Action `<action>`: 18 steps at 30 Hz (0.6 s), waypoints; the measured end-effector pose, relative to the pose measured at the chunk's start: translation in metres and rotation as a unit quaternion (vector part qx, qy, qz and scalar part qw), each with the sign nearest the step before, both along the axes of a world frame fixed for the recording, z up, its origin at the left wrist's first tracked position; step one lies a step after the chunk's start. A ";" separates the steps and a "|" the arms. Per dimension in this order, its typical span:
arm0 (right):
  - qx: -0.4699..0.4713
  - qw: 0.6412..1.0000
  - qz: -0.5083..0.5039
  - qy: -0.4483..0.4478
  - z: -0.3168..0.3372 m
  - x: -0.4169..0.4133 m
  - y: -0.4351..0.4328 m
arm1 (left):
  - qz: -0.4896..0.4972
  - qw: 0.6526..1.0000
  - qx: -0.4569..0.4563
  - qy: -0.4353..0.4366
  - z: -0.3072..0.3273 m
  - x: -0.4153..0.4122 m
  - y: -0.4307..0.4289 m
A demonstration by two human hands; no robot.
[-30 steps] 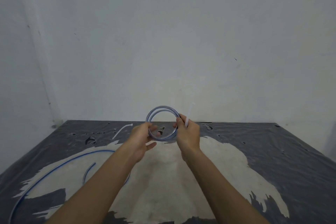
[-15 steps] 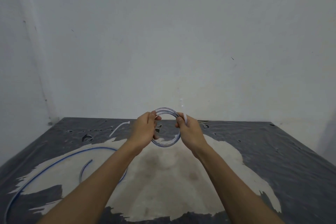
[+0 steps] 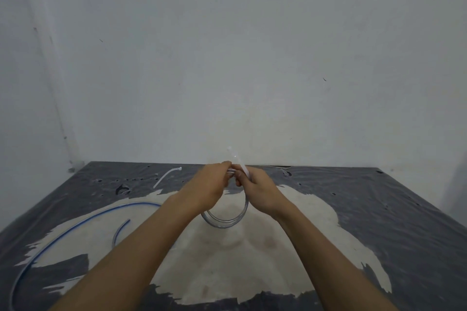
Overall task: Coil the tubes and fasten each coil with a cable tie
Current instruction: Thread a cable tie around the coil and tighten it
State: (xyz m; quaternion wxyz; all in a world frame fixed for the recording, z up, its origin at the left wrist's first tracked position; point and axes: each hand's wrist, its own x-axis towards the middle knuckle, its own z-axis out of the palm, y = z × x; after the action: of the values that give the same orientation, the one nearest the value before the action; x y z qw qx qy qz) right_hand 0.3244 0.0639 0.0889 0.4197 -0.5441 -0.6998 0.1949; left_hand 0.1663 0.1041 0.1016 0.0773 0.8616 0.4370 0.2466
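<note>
A coil of clear tube hangs below my two hands above the middle of the table. My left hand grips the top of the coil with curled fingers. My right hand meets it there and pinches a white cable tie whose free end sticks up past my fingers. The top of the coil is hidden between the hands. A second, long tube with a blue stripe lies uncoiled on the left of the table.
The table has a worn dark covering with a pale bare patch in the middle. A spare white cable tie lies at the back left. A plain wall stands right behind the table's far edge.
The coil has swung from standing up above my hands to hanging below them. My hands have come together at its top, and the cable tie's end now points up between them.
</note>
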 end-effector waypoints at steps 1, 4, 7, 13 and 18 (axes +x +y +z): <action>0.009 1.000 -0.005 -0.025 0.000 0.001 -0.001 | -0.004 0.999 -0.020 -0.025 0.003 0.001 -0.004; 0.017 0.995 -0.013 -0.097 -0.006 0.005 0.000 | -0.019 0.985 -0.140 -0.103 0.017 0.003 -0.017; 0.031 0.988 -0.027 -0.151 -0.006 0.012 0.001 | -0.030 0.932 -0.303 -0.195 0.030 0.001 -0.024; 0.048 0.996 0.005 -0.070 -0.001 0.013 0.002 | -0.027 0.941 -0.209 -0.263 0.022 0.002 -0.018; 0.015 0.995 -0.001 0.094 0.006 0.008 -0.002 | 0.030 0.939 -0.178 -0.293 0.015 0.006 -0.013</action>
State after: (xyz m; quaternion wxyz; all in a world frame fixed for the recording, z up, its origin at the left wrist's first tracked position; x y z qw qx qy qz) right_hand 0.3326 0.0618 0.0951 0.4918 -0.5179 -0.6596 0.2342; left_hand 0.1727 0.0908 0.1163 0.3464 0.7098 0.4575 0.4085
